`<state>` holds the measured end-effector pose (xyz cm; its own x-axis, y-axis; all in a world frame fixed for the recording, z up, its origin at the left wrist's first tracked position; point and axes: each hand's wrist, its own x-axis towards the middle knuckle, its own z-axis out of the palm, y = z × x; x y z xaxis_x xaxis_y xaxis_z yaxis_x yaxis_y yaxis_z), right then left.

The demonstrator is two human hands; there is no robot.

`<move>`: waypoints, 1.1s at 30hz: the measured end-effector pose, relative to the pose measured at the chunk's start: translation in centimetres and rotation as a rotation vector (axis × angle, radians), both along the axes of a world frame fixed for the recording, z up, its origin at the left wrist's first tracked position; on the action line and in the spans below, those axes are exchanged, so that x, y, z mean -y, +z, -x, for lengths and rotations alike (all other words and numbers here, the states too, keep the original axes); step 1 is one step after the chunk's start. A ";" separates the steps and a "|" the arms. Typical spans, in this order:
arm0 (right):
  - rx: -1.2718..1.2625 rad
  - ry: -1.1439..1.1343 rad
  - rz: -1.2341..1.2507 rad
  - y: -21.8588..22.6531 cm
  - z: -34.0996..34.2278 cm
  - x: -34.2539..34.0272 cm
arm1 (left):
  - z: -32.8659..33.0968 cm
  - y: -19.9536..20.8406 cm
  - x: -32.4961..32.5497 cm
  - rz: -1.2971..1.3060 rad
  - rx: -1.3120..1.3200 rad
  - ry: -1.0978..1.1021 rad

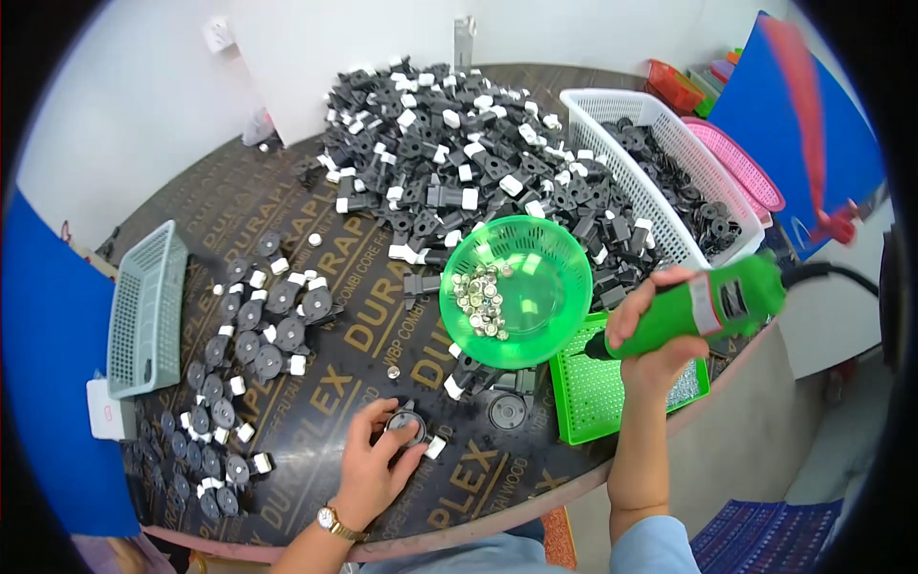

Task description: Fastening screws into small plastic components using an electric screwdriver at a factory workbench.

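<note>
Left hand (371, 469) near tabletop (306, 450) edge, fingers pinching round dark-gray wheel part (403, 417) against the surface; white tab sticks out beside it. Right hand (655, 330) fingers wrapped around green power driver (677, 308), tip over green tray (564, 407). Driver has white-and-red label (705, 304) plus dark plate (733, 298), print too small. Tabletop carries large tan lettering (378, 320), repeated in slanted rows, smaller lines between. Second wheel part (507, 411) lies just left of tray. Beyond: green bowl (550, 273) with shiny metal pieces (480, 301); wheel parts with white tabs grouped left. Farther: big heap of black brackets (449, 143), white basket (626, 177) right of it.
</note>
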<state>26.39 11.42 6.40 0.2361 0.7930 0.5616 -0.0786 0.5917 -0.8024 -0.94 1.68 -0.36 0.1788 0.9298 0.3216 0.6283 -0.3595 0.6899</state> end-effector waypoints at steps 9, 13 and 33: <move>0.013 -0.254 -0.068 -1.0 0.2 -0.1 | 0.3 0.4 -0.4 0.090 -0.057 -0.119; -0.009 -0.241 -0.167 -1.7 -0.2 -0.3 | -0.5 0.4 0.8 0.169 -0.004 -0.125; 0.103 -0.174 0.005 -1.6 0.7 0.3 | -0.7 0.6 2.4 0.143 -0.089 -0.084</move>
